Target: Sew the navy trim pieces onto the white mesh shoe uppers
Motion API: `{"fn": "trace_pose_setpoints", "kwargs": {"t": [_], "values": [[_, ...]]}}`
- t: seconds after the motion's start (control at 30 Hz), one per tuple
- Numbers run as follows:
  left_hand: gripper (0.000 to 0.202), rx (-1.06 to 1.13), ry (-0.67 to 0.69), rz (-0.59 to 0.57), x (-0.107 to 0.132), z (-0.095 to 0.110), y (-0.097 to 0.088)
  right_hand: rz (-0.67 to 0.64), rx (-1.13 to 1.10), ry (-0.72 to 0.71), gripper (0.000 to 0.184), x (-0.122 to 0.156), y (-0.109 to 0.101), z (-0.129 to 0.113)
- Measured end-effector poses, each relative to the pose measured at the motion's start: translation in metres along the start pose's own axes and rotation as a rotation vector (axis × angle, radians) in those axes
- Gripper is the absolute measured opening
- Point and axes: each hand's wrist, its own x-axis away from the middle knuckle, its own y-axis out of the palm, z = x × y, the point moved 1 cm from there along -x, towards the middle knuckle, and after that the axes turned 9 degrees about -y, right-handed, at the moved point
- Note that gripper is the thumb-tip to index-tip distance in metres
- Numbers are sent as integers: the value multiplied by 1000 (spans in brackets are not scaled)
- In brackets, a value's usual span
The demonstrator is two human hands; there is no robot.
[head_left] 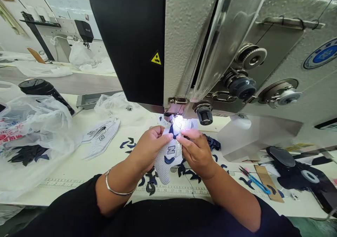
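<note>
A light grey mesh shoe upper (164, 159) with a dark N patch and navy trim pieces lies under the needle area of a sewing machine (177, 112). My left hand (149, 144) grips its left edge, thumb on top beside a navy piece. From the right, my right hand (196, 151) closes on the same upper, its thumb and index fingertips pressed down near the left thumb. The machine's lamp lights the fabric just beyond my fingertips. Where the needle meets the fabric is too small and bright to make out.
Loose navy cut pieces (151, 177) lie around my hands. More uppers (101, 137) rest at left, beside a plastic bag (50, 124) and a black bottle (44, 89). Blue thread snips (255, 180) lie at right near a cardboard strip (268, 184). The machine head overhangs my hands.
</note>
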Motion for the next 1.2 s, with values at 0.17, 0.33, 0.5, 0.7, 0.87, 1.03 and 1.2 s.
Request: {"fn": "trace_pose_setpoints", "kwargs": {"t": [0.17,0.33,0.5,0.7,0.87,1.03,1.2], "values": [[26,-22,8,14,-1,-1,-1,-23,-6,9,45,0,-1,0],[24,-56,26,36,-3,-2,-3,-13,-25,17,48,-4,-2,-1],[22,-41,22,18,-3,0,-2,-36,-1,20,51,-1,-1,0],[25,-10,1,-10,-1,0,-2,-36,21,24,48,-1,-1,-1],[27,21,0,-31,-1,-2,-4,-24,34,22,47,-3,-1,-1],[29,13,15,8,-1,-4,-4,-26,29,30,49,-1,-1,-1],[29,40,22,9,-1,-8,-3,-22,30,15,48,0,-1,-2]]}}
